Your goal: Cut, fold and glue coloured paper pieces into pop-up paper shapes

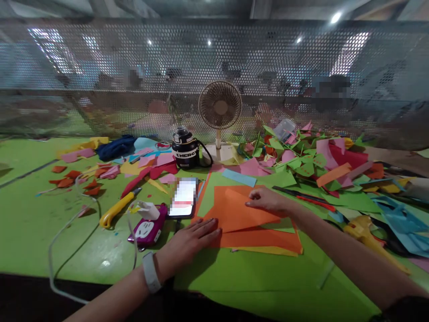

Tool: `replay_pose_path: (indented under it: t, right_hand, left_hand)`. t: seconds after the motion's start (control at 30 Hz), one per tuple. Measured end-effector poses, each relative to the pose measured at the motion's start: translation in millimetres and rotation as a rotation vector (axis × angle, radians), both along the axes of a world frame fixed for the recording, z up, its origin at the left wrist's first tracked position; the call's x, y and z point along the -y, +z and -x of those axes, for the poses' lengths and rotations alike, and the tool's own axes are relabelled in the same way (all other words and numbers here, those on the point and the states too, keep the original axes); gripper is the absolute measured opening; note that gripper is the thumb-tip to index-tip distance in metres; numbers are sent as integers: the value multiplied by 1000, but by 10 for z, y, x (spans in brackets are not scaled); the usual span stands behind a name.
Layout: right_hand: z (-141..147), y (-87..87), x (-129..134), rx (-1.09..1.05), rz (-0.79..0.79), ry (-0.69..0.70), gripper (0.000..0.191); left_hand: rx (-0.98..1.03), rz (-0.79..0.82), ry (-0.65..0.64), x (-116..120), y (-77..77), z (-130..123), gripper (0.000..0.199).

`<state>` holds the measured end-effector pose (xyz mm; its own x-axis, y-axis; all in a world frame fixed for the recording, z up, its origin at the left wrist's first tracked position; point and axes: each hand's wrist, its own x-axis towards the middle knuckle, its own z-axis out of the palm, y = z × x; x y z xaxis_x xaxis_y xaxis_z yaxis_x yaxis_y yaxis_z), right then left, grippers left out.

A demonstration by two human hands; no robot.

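Plain orange sheet [246, 217] lies slightly skewed on stacked paper [261, 241] mid-table; right hand [268, 200] pinches its upper edge, left hand [197, 237] rests flat, fingers extended, at its lower-left corner. Glossy green table [241, 275], scrap-littered; perforated metal screen [134, 100] behind, ceiling lights [335, 18] above.

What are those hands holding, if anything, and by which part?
The right hand appears to pinch an orange sheet by its upper edge. The left hand lies flat, gripping nothing.
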<state>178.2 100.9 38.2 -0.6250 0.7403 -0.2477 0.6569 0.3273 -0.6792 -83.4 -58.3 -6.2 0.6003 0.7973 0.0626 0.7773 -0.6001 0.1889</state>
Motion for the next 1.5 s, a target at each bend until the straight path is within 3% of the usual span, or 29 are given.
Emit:
replay_pose_path:
  t: [0.1, 0.17, 0.23, 0.3, 0.37, 0.47, 0.6, 0.67, 0.77, 0.93, 1.13, 1.23, 1.3, 1.37, 1.5]
  right_hand:
    - [-131, 71, 39, -183, 33, 25, 40]
    - [-230, 139, 55, -323, 42, -28, 40]
    - [-315, 197, 61, -449, 47, -94, 42]
    - [-372, 224, 65, -545, 21, -143, 44]
    - [-401, 208, 72, -621, -38, -143, 40]
    - [-410, 122, 86, -689, -202, -94, 28]
    - [-402, -35, 67, -576, -435, -11, 16]
    - [-393, -125, 32, -502, -528, 47, 18]
    - [-382, -261, -7, -345, -618, 167, 26]
    - [-398, -324, 118, 23, -531, 378, 44]
    - [-494, -268, 285, 110, -497, 389, 52]
    - [-556, -311, 303, 95, -490, 375, 47]
    - [-564, -325, 309, 67, -453, 328, 40]
    - [-527, -307, 312, 13, -395, 234, 33]
    - [-354, -232, 292, -19, -344, 3, 41]
  left_hand:
    - [319, -92, 302, -52, 68, -54, 66]
    - [636, -145, 539, -145, 129, -103, 85]
    - [884, -89, 568, -282, 188, -155, 92]
    - [962, 32, 452, -433, 233, -208, 79]
    - [933, 75, 346, -554, 263, -260, 56]
    - [816, -106, 241, -620, 292, -314, 23]
    - [484, -474, 71, -541, 300, -323, 23]
    - [335, -545, 26, -498, 262, -316, 27]
    - [186, -445, -2, -482, 140, -306, 33]
    - [113, -99, -15, -524, -12, -289, 44]
    - [178, -75, -34, -504, 48, -282, 29]
    - [238, -54, -48, -467, 76, -253, 24]
    - [271, -25, 13, -468, 94, -235, 26]
    - [287, 8, 142, -508, 115, -233, 30]
    - [327, 32, 392, -668, 139, -286, 33]
